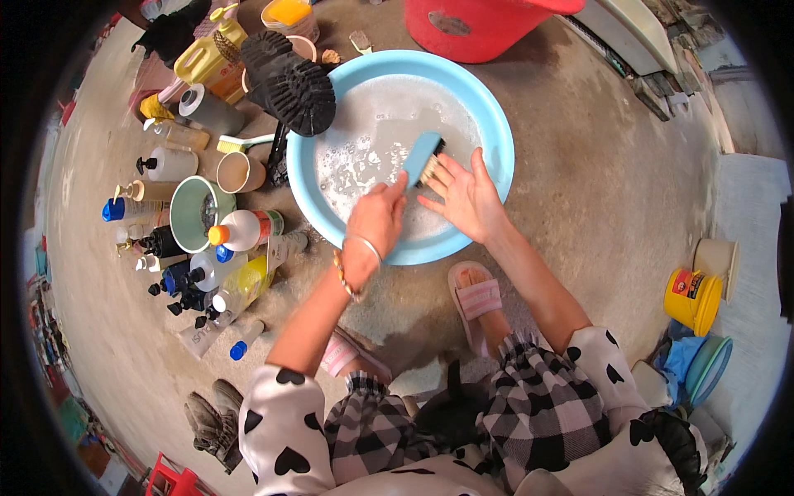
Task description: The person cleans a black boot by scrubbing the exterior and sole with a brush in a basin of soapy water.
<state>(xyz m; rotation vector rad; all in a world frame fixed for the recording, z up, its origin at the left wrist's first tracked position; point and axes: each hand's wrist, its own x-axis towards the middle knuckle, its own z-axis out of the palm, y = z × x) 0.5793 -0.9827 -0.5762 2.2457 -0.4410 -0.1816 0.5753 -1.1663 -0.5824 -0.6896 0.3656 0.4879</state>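
My left hand (pixel 374 224) grips one end of a blue-backed scrubbing brush (pixel 422 157), held over a light-blue plastic basin (pixel 496 121) of soapy, foamy water (pixel 356 162). The brush has pale bristles, with some dark ones at its far end, and they face my right hand. Palm up, my right hand (pixel 464 197) is held over the basin's right part with its fingers spread, the fingertips at or close to the bristles. Whether they touch, I cannot tell. A black boot sole (pixel 304 93) shows at the basin's upper left rim.
Several bottles stand left around a pale green bowl (pixel 181 214) and a beige cup (pixel 240 172). A white-handled brush (pixel 248 141) lies near the basin. A red tub (pixel 477 28) is beyond it. Worn boots (pixel 217 421) stand lower left; a yellow bucket (pixel 691 301) is at right.
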